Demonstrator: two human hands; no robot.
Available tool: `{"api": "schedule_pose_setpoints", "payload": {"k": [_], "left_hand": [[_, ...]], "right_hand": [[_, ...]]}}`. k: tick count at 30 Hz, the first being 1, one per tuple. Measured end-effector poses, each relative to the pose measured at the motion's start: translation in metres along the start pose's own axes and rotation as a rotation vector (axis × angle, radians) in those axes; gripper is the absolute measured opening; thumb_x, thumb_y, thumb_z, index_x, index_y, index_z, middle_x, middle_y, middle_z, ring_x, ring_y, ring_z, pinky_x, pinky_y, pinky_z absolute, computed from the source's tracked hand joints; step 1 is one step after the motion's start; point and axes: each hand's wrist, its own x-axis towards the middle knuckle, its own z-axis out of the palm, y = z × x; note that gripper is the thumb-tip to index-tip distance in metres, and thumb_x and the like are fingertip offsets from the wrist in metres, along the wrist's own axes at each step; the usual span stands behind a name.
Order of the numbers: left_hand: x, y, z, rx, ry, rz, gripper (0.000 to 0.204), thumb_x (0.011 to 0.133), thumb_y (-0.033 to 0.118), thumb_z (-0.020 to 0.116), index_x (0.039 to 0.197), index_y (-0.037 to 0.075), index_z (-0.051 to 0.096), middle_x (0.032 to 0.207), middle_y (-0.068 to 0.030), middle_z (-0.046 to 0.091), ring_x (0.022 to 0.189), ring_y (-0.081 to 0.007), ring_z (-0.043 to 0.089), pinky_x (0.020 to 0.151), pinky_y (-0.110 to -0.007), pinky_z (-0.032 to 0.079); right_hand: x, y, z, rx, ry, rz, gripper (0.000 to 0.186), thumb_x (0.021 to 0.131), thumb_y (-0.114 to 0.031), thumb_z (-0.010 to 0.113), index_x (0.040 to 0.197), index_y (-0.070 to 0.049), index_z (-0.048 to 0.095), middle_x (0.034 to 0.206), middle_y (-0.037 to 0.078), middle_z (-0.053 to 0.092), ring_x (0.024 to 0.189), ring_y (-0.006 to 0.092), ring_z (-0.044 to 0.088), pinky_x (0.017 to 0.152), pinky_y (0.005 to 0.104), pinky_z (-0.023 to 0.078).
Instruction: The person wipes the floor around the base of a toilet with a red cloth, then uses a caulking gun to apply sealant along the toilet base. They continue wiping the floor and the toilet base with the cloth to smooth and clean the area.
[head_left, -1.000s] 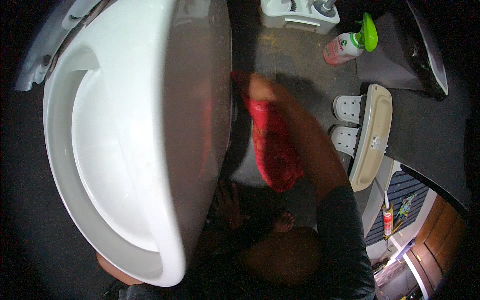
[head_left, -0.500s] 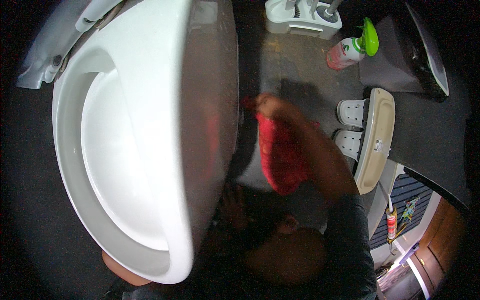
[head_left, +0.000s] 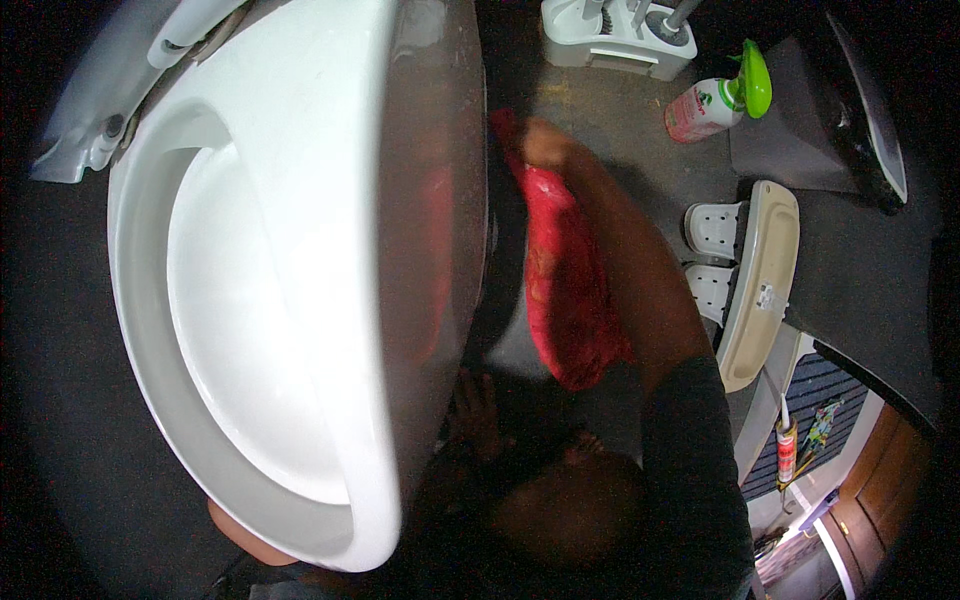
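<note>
The white bowl [head_left: 375,400], with its smooth side facing me, fills the left half of the view. Beside that side, my right hand [head_left: 545,145] grips a bunched red cloth [head_left: 570,290] near its far end, somewhat blurred. Most of the cloth hangs back along my forearm, and a small tip pokes out toward the bowl. In deep shadow by the bowl's near part is what looks like my left hand [head_left: 477,412], its fingers apart and nothing seen in them. A bare part of a limb [head_left: 245,535] shows past the bowl's lower rim.
A white brush holder [head_left: 620,55] stands at the far side. Right of my arm are a spray bottle with green trigger [head_left: 705,108], white clogs [head_left: 715,230], a long beige lid [head_left: 762,290] and a grey bin [head_left: 800,120]. A sealant tube [head_left: 787,450] is at lower right.
My right hand has moved farther away, pulling the red cloth longer along the bowl's side. The dim hand near the bowl stays in about the same place. The view has shifted slightly.
</note>
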Motion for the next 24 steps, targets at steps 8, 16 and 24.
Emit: {"api": "schedule_pose_setpoints", "payload": {"k": [8, 16, 24], "left_hand": [[-0.002, 0.004, -0.013, -0.019, -0.102, -0.020, 0.137, 0.064, 0.054, 0.088, 0.161, 0.005, 0.003, 0.163, -0.0334, -0.002, 0.147, -0.0556, 0.017, 0.113, -0.064, 0.033], [0.000, 0.011, -0.027, 0.016, -0.137, -0.064, 0.135, 0.066, 0.054, 0.087, 0.161, 0.004, 0.005, 0.163, -0.0345, -0.005, 0.148, -0.0569, 0.012, 0.111, -0.072, 0.028], [-0.001, 0.007, -0.029, 0.052, -0.126, -0.012, 0.135, 0.065, 0.059, 0.086, 0.160, 0.004, 0.007, 0.162, -0.0361, -0.004, 0.148, -0.0572, 0.008, 0.110, -0.076, 0.023]], "right_hand": [[-0.001, -0.012, -0.001, 0.077, 0.096, 0.034, 0.042, 0.100, -0.023, 0.050, 0.138, -0.004, 0.055, 0.105, 0.025, 0.072, 0.099, 0.0326, 0.071, 0.082, 0.0441, 0.055], [-0.009, -0.018, 0.047, 0.345, 0.193, 0.550, 0.039, 0.104, -0.035, 0.043, 0.128, -0.007, 0.056, 0.104, 0.021, 0.068, 0.094, 0.0343, 0.066, 0.079, 0.0452, 0.051], [-0.038, -0.036, 0.071, 0.485, 0.166, 0.167, 0.050, 0.109, -0.038, 0.032, 0.136, -0.005, 0.058, 0.116, 0.026, 0.069, 0.103, 0.0400, 0.068, 0.090, 0.0493, 0.050]]}}
